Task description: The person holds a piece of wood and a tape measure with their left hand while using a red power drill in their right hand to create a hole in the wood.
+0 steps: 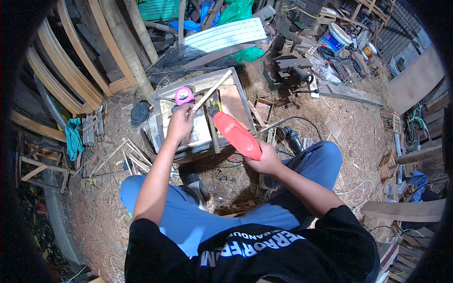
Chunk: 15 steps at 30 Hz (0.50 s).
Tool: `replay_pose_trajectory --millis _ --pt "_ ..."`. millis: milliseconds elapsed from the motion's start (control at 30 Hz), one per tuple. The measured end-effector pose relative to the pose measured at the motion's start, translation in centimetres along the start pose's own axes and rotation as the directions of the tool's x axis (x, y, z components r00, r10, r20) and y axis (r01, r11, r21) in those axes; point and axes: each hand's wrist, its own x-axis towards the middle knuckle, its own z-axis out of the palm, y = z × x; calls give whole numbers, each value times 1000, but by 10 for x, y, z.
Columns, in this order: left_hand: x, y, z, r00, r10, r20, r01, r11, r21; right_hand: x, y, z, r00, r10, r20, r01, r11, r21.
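"While left hand [181,124] pinches a wooden strip [214,88], one o'clock on the worktable [159,115], right hand [265,159]?"
"Wrapped round red power tool [236,135], four o'clock. Strip apparently positioned; what's left, can't tell."

A teal cloth [74,138] hangs at left and a blue-and-white bucket [333,40] sits at upper right.
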Motion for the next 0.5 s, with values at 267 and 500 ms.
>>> replay_pose_trajectory --millis 267,500 --pt "2 -4 3 1000 28 -12 -29 998 -51 1 7 4 1000 20 12 -21 995 93" --pt "0 -3 2 1000 12 -24 -14 997 -82 0 4 4 999 27 34 -31 994 106"
